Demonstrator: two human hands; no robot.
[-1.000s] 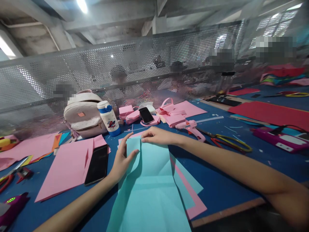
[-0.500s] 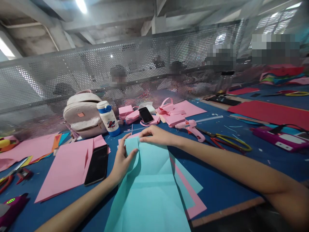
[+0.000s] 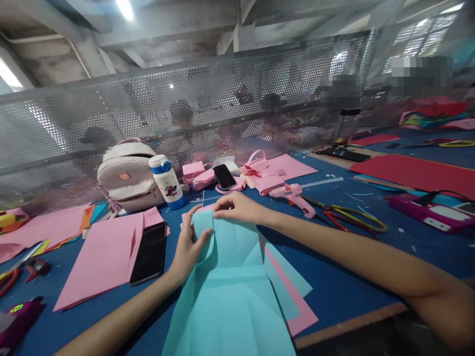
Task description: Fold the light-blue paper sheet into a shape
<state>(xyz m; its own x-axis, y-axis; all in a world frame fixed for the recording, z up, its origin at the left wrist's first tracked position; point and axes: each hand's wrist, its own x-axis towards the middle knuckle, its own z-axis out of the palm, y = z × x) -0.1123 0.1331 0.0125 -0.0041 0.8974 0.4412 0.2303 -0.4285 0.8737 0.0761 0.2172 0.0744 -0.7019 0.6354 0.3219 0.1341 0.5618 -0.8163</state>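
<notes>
A large light-blue sheet of paper (image 3: 237,291) with crease lines lies in front of me, its far left corner folded over. My left hand (image 3: 189,244) grips that folded flap (image 3: 203,223), thumb on top and fingers behind the edge. At the top edge, just right of the flap, my right hand (image 3: 239,207) pinches the same paper, fingers curled. Beneath it, to the right, stick out a pink sheet (image 3: 306,319) and another blue sheet (image 3: 293,277). A black phone (image 3: 149,254) lies left of my left hand.
Beyond my right hand are a pink glue gun (image 3: 295,197) and scissors (image 3: 352,217). A white bottle (image 3: 168,185) and a backpack (image 3: 128,170) stand at the back left. Folded pink paper (image 3: 100,257) lies left. A perforated metal screen (image 3: 222,89) rises behind; people are beyond it.
Both hands keep their hold on the paper almost unmoved. My right hand's fingertips have shifted very slightly left, toward the folded flap.
</notes>
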